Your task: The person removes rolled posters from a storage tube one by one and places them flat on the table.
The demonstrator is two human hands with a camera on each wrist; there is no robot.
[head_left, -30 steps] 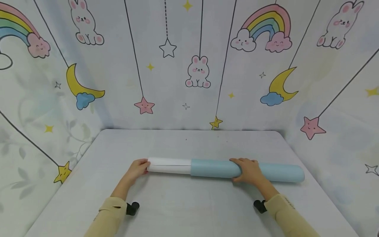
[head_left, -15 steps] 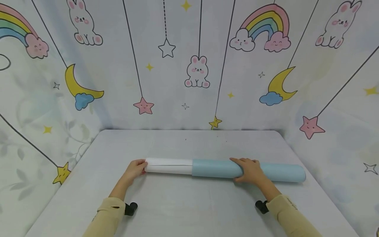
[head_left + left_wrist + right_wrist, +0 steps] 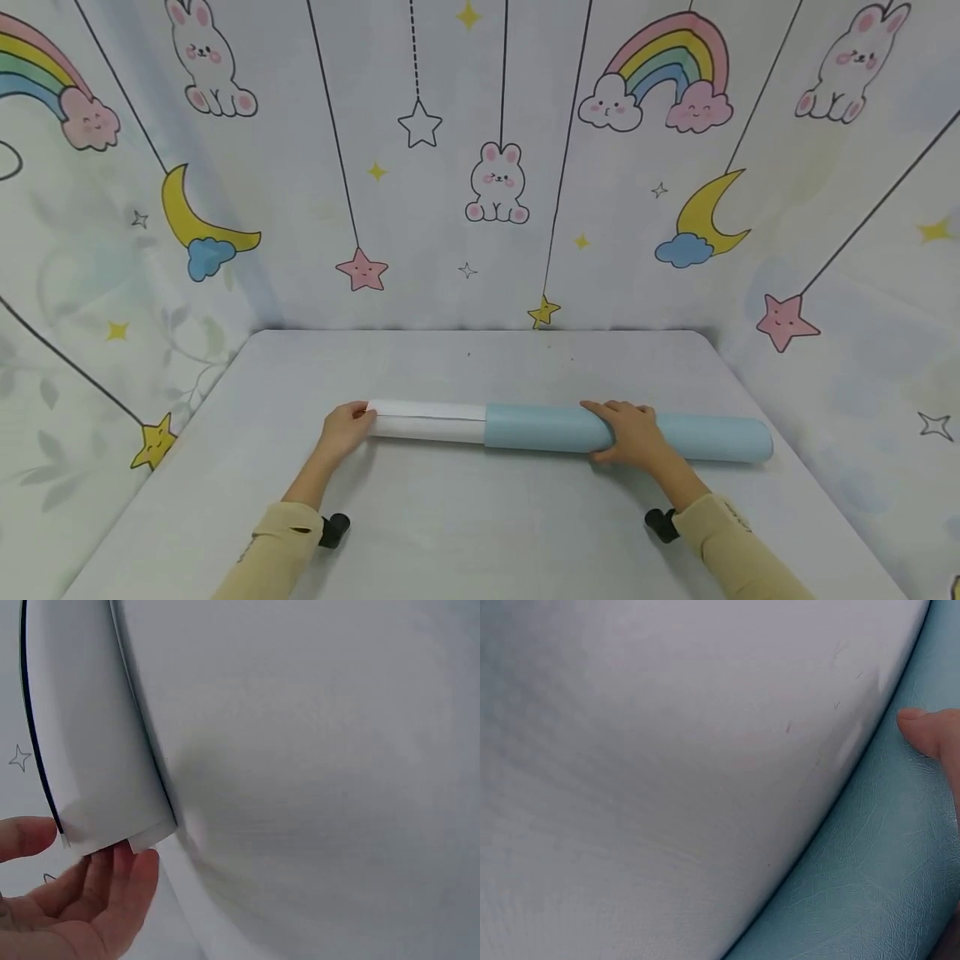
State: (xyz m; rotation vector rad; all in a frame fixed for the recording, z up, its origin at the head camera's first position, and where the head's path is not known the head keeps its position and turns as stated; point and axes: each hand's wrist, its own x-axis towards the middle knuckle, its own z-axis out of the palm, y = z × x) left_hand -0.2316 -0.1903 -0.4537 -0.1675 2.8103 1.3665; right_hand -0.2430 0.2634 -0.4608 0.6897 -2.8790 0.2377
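Note:
A slim white roll [image 3: 431,430], with a seam line along its length, lies across the table and runs into the left end of a thicker light-blue roll [image 3: 543,427]. In the head view my left hand [image 3: 347,432] pinches the white roll's left end. The left wrist view shows its thumb and fingers [image 3: 142,885] on either side of that end, where the layered edge shows. My right hand [image 3: 632,433] grips the blue roll from above near its middle. Only a digit of it [image 3: 934,735] shows in the right wrist view, on the leathery, creased blue surface.
Both rolls lie on a white table [image 3: 487,533] with rounded far corners. A patterned curtain [image 3: 465,208] with rabbits, stars and rainbows rises behind and at both sides. Black wrist devices sit under both sleeves [image 3: 273,546].
A little more of the white roll shows outside the blue roll than a second ago. Both hands keep their holds, and the head view has shifted slightly.

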